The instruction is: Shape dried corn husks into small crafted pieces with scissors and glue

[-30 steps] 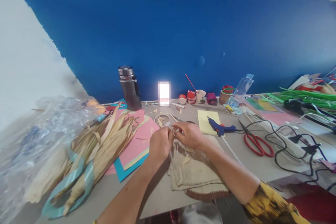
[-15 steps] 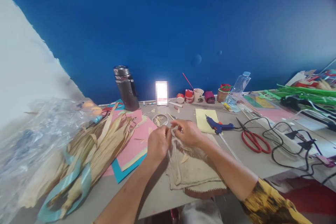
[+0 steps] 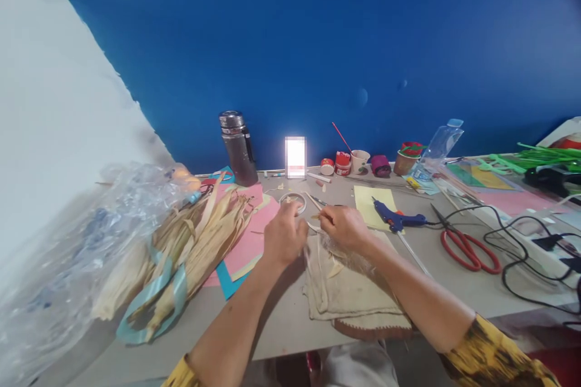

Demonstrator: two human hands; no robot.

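Observation:
My left hand (image 3: 285, 236) and my right hand (image 3: 345, 227) meet over the far end of a beige folded cloth (image 3: 347, 290) on the grey table (image 3: 281, 326). Both have their fingers curled and pinched on a thin pale strip, probably dried husk, stretched between them (image 3: 314, 228). The strip is small and partly hidden by the fingers. A small ring of tape (image 3: 293, 199) lies just beyond the hands.
A pile of dried corn husks (image 3: 190, 242) and a clear plastic bag (image 3: 77, 242) lie at the left on pink and blue paper (image 3: 254, 236). A dark flask (image 3: 236, 148), small pots (image 3: 342, 163), a blue glue gun (image 3: 397, 217), red scissors (image 3: 467, 248) and black cables (image 3: 521, 254) stand farther off.
The view has shifted, so everything sits more to the right. My hands stay together over the cloth, still pinching the strip, a little farther apart.

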